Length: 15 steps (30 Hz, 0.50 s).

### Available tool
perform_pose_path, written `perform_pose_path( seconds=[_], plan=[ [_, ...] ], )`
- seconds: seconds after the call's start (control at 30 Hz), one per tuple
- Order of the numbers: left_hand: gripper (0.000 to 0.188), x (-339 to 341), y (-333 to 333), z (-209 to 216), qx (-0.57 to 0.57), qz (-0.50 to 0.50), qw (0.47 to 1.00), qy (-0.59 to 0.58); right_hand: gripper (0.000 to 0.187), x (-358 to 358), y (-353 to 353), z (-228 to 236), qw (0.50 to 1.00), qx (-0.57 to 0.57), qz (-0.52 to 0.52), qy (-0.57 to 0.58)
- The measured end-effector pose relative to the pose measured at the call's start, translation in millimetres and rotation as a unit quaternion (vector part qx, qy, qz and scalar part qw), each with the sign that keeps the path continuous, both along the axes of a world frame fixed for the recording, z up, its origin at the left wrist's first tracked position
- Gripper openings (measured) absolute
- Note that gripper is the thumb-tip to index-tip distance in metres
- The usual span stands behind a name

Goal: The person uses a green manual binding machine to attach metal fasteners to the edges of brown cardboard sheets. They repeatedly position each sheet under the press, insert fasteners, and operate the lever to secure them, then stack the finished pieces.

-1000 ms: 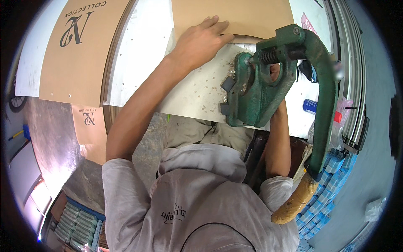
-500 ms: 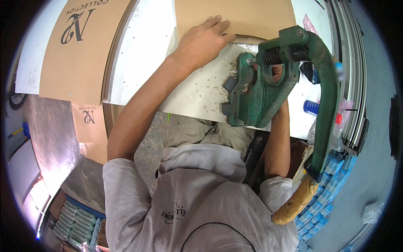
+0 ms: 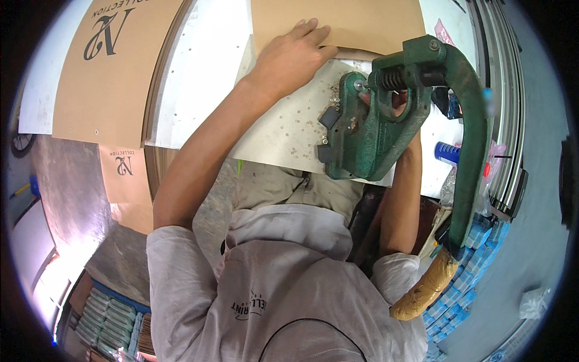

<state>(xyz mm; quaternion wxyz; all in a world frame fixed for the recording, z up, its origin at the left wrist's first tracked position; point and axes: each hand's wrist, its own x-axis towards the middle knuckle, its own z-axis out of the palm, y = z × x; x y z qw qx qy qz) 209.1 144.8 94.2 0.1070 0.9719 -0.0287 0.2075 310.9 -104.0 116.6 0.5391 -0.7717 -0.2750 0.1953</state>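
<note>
From above my own shoulders I see a white tabletop [image 3: 199,72] carrying a green cast-iron hand press [image 3: 368,133], the kind used to set eyelets. Its body stands at the near edge of a pale metal base plate [image 3: 283,133] dotted with tiny loose eyelets [image 3: 304,123]. The press's long lever [image 3: 473,151] arches over the top and sweeps down to my right, ending in a tan tape-wrapped handle [image 3: 425,292]; its long axis runs from the press head toward me.

My left hand [image 3: 292,54] lies flat, fingers spread and not closed on anything, pressing a brown card sheet [image 3: 338,24] just beyond the press. The sheet lies up and left of the press throat, with its near edge facing the throat.

My right hand [image 3: 399,104] is mostly hidden behind the press frame, so I cannot tell whether its grip is closed. It is the nearer hand to the press head. More printed brown card sheets [image 3: 114,72] lie well apart to the left.
</note>
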Motion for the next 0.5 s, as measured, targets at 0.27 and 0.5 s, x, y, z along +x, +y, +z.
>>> perform_pose_path(
  seconds=[0.27, 0.5],
  plan=[
    [0.046, 2, 1, 7, -0.031, 0.013, 0.999, -0.024, 0.015, 13, -11, -8, 0.998, -0.018, -0.038, -0.054],
    [0.033, 5, -13, 37, -0.125, -0.052, 0.991, -0.016, 0.015, 0, 6, -2, 0.971, 0.050, -0.177, 0.154]
  ],
)
